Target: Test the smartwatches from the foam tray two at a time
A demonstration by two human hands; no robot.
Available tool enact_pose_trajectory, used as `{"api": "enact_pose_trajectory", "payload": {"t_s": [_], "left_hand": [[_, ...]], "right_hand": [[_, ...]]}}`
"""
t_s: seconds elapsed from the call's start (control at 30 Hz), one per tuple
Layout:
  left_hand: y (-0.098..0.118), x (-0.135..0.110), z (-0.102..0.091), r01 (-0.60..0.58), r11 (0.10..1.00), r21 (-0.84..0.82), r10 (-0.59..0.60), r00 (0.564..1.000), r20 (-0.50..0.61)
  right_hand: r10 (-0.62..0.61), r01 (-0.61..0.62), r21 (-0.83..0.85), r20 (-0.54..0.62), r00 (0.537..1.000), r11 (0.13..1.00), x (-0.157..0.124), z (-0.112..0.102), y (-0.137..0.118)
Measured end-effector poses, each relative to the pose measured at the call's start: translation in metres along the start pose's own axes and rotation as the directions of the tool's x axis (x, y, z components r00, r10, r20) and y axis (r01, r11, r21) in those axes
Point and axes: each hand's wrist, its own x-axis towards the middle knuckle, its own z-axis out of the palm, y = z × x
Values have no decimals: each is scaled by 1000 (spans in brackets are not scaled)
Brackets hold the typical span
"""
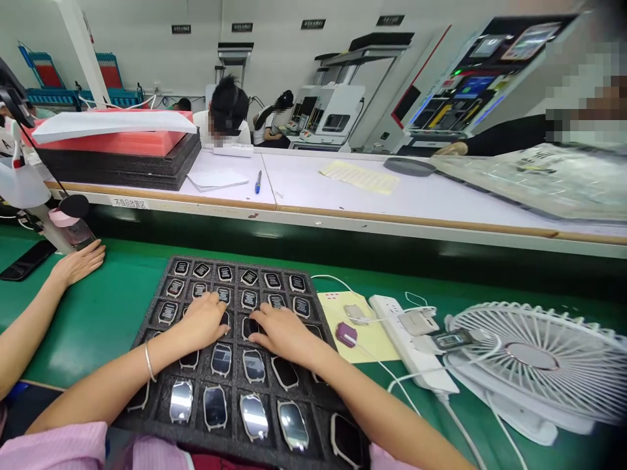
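Note:
A black foam tray (pixel 234 382) lies before me, its compartments holding several smartwatch bodies without straps. Those in the far rows, such as this smartwatch (pixel 249 299), show lines of light text; nearer ones, like this watch (pixel 216 406), have dark or reflective screens. My left hand (pixel 203 321) rests over the tray's middle, thumb apart from the fingers, beside a partly covered watch. Just right of it, my right hand (pixel 284 331) has thumb and forefinger apart at a dark-screened watch (pixel 250 328) still in its compartment. Neither hand lifts anything. My hands and forearms hide several compartments.
Right of the tray are a white power strip (pixel 414 346) with cables, a yellow sheet (pixel 372 349) and a white fan (pixel 531 359). Another person's hand (pixel 81 262) rests at left near a black phone (pixel 28 260). A raised shelf (pixel 294 189) crosses behind, with foam stacks.

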Motion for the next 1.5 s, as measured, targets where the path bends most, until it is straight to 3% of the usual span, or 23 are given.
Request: {"api": "enact_pose_trajectory", "payload": {"t_s": [0.23, 0.43, 0.57, 0.67, 0.8, 0.9, 1.2, 1.5], "left_hand": [[-7, -7, 0, 33, 999, -23, -33, 999, -6], [-1, -11, 3, -103, 978, -180, 108, 994, 18], [10, -19, 8, -221, 859, -463, 270, 962, 41], [17, -27, 15, -199, 748, -633, 366, 919, 143], [17, -26, 22, -101, 809, -579, 358, 866, 349], [14, -17, 22, -57, 839, -541, 321, 855, 407], [4, 13, 20, -93, 834, -544, 358, 841, 405], [10, 12, 16, -128, 806, -578, 373, 868, 328]], "right_hand": [[17, 31, 257, -179, 984, 966, -1, 21, 2], [-87, 161, 330, -226, 970, 930, 11, 43, 3], [-94, 169, 328, -231, 968, 929, 15, 49, 6], [-87, 163, 334, -229, 969, 928, 15, 49, 7], [-69, 147, 343, -229, 971, 928, 18, 46, 6], [-55, 133, 373, -213, 975, 918, 24, 41, 9], [-83, 159, 437, -188, 979, 885, 44, 34, 25], [-145, 233, 452, -220, 965, 861, 45, 28, 28]]}}
